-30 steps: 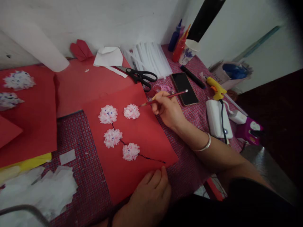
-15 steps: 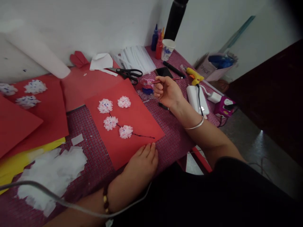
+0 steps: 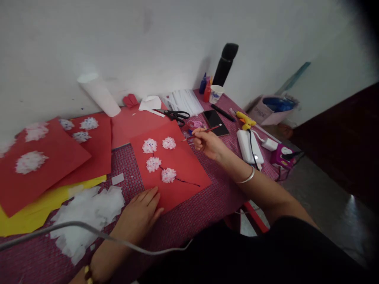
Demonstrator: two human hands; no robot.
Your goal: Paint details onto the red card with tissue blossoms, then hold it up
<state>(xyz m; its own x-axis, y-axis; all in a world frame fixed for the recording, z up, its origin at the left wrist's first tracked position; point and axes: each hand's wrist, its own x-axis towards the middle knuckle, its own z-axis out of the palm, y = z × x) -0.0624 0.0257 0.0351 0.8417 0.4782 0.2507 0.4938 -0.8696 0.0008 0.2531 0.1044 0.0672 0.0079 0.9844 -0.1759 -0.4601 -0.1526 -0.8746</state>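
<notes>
A thin paintbrush point(image 3: 211, 128) is pinched in the fingers of my right hand point(image 3: 209, 144), held over the right edge of the red paper point(image 3: 186, 157). Its tip points left, towards the sheet. On that paper are several fluffy pink-and-white flowers point(image 3: 168, 175), and a dark painted line point(image 3: 187, 182) runs among them and out to the lower right. My left hand point(image 3: 145, 209) lies flat with fingers stretched on the sheet's lower left corner. Partly behind my right hand sits a paint palette point(image 3: 195, 125) with pink and blue paint.
White tissue pieces point(image 3: 85, 217) lie at left beside more red sheets point(image 3: 59, 157) with flowers. Scissors point(image 3: 177, 115), a phone point(image 3: 217, 122), paint bottles point(image 3: 207, 92), a paper cup point(image 3: 216, 94) and a yellow glue gun point(image 3: 245, 119) stand beyond. A grey cable point(image 3: 79, 224) crosses in front.
My right hand has brought the brush from above the palette towards the red paper. My left hand has slid left along the sheet's near edge. The camera view has shifted.
</notes>
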